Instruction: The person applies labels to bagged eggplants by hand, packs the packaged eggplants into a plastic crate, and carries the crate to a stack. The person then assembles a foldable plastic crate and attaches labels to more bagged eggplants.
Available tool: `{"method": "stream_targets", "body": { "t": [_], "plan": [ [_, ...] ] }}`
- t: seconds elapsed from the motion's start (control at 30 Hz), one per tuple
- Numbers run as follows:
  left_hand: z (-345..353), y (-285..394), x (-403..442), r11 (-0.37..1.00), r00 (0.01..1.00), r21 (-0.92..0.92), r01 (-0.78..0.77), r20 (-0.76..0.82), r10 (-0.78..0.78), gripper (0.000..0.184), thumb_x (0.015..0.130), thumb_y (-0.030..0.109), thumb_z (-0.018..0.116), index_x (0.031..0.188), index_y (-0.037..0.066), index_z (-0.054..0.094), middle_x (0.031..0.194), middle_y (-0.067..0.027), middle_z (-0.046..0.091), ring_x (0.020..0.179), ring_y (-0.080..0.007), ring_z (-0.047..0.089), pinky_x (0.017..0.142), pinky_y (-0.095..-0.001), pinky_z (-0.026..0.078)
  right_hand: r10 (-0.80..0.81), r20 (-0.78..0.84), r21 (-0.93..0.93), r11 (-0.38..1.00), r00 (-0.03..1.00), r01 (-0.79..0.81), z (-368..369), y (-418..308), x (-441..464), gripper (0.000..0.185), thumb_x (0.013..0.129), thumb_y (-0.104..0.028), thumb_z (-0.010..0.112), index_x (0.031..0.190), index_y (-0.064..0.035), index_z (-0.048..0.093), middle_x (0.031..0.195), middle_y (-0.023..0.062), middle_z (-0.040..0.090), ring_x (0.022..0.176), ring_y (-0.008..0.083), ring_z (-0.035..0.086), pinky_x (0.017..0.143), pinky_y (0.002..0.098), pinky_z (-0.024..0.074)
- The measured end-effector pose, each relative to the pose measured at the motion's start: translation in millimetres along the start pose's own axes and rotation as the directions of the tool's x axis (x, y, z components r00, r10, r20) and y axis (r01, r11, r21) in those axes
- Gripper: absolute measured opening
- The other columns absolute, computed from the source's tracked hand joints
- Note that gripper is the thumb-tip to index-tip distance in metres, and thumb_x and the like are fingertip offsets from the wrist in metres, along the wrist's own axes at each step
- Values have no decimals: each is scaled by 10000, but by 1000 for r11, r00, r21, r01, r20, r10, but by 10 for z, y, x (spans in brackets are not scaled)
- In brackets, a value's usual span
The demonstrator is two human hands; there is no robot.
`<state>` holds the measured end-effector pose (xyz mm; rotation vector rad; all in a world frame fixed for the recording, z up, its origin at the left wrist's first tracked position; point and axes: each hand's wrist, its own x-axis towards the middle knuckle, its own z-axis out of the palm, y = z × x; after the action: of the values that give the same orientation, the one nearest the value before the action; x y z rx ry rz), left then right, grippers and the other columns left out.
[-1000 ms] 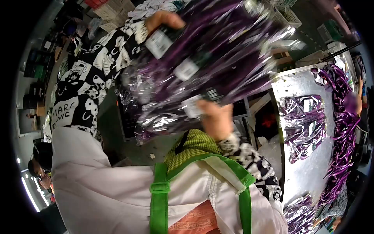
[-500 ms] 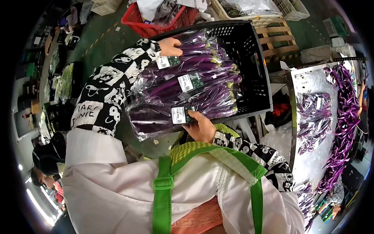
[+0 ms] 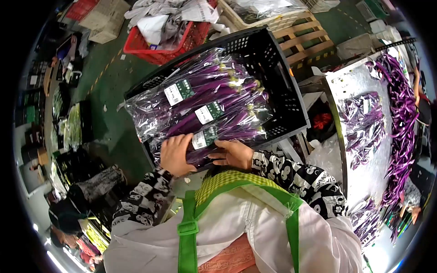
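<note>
"So, what is the largest thing around you?"

"The metal table (image 3: 369, 179) at your right — pale and shiny, with bagged eggplants (image 3: 364, 109) lying on it and a long heap of loose eggplants (image 3: 400, 123) along its far side."

"And straight in front of you?"

"A black crate (image 3: 298, 105), perforated and set at a slant to you. Past it you have a red basket (image 3: 148, 53) piled with crumpled material, cloth or plastic, I can't tell which, and a slatted wooden pallet (image 3: 302, 41)."

"Where are the clear eggplant packs (image 3: 236, 88) you're handling?"

"In the crate, toward its left side, laid side by side with the stem ends pointing right. The nearest one lies along the side closest to you."

"How is your left hand (image 3: 175, 154)?"

"Laid over that nearest pack, fingers stretched out, thumb held away from them."

"Your right hand (image 3: 236, 154)?"

"Just beside it, thumb by the pack's label, the other fingers bent below — whether they pinch the film, I can't tell."

"And the smallest things before you?"

"Three white-and-green labels (image 3: 208, 113) in a staggered row on the packs, their print too small to read."
</note>
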<state>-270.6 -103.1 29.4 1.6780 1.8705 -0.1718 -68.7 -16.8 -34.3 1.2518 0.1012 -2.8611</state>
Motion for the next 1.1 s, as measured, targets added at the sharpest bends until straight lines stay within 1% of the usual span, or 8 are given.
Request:
{"method": "stream_targets", "body": {
  "t": [0.2, 0.33, 0.43, 0.53, 0.67, 0.83, 1.03, 1.1],
  "plan": [
    [437, -357, 123, 973, 944, 182, -144, -271, 191, 905, 473, 223, 816, 1269, 33, 430, 1152, -118, 462, 1099, -303, 425, 942, -463, 292, 27, -34, -132, 991, 999, -32, -93, -89, -17, 316, 920, -226, 555, 1085, 44, 565, 1089, 120, 588, 894, 235, 627, 689, 372, 558],
    [910, -414, 56, 976, 909, 198, -94, -383, 166, 803, 569, 315, 773, 1254, 23, 473, 1158, -143, 489, 1076, -340, 464, 931, -503, 317, -139, 35, -849, 519, 990, 103, -23, -400, -404, 252, 886, -207, 596, 871, 40, 641, 772, 98, 665, 596, 149, 624, 527, 292, 503],
    [763, -420, 80, 978, 880, 111, -180, -426, 210, 854, 564, 458, 771, 1241, 24, 486, 1166, -147, 496, 1065, -333, 473, 925, -487, 324, -877, 79, -941, 92, 474, 327, -340, -700, -430, 319, 867, -236, 612, 1067, 10, 580, 910, 152, 641, 720, 236, 636, 642, 337, 517],
    [689, -660, 157, 946, 866, 90, -310, -384, 320, 832, 623, 562, 721, 1216, 16, 514, 1153, -159, 521, 1044, -336, 489, 908, -478, 328, -940, 229, -973, -228, -255, -33, -707, -1171, -293, 497, 841, -330, 620, 1164, 33, 516, 1032, 210, 604, 923, 331, 600, 812, 415, 487],
    [73, -240, 377, 917, 724, 275, -288, -564, 396, 700, 782, 554, 596, 1211, 5, 527, 1109, -163, 558, 1044, -345, 503, 916, -465, 323, -853, -199, -957, 276, 483, 94, -881, -1249, 92, 639, 856, -525, 524, 1033, 86, 586, 1009, 286, 595, 966, 383, 583, 840, 422, 477],
    [-174, 239, 1010, 969, 728, 41, -243, -653, 210, 448, 918, 224, 539, 1282, -14, 430, 1297, -183, 431, 1242, -356, 384, 1005, -493, 286, -828, -95, -942, 254, 553, 220, -835, -1161, -357, 676, 832, -605, 512, 1028, 27, 646, 971, 243, 639, 931, 383, 616, 835, 407, 493],
    [-235, 1354, 1426, 830, 666, -120, -545, -664, 341, 388, 878, 88, 560, 1233, -37, 466, 1259, -191, 466, 1205, -348, 431, 1018, -443, 326, -961, -268, -896, 225, -61, 383, -1274, -1133, -2273, 487, 798, -292, 709, 1133, 13, 531, 1051, 177, 569, 987, 284, 572, 836, 374, 482],
    [-173, 1793, 1646, 715, 729, -353, -603, -607, 316, 376, 881, 71, 564, 1226, -39, 464, 1244, -176, 478, 1179, -313, 464, 1004, -412, 361, -783, -80, -982, 168, -617, -86, -2284, -1138, -2753, 510, 778, -257, 717, 1163, 4, 512, 1079, 188, 562, 985, 301, 559, 837, 392, 469]
  ]
}}
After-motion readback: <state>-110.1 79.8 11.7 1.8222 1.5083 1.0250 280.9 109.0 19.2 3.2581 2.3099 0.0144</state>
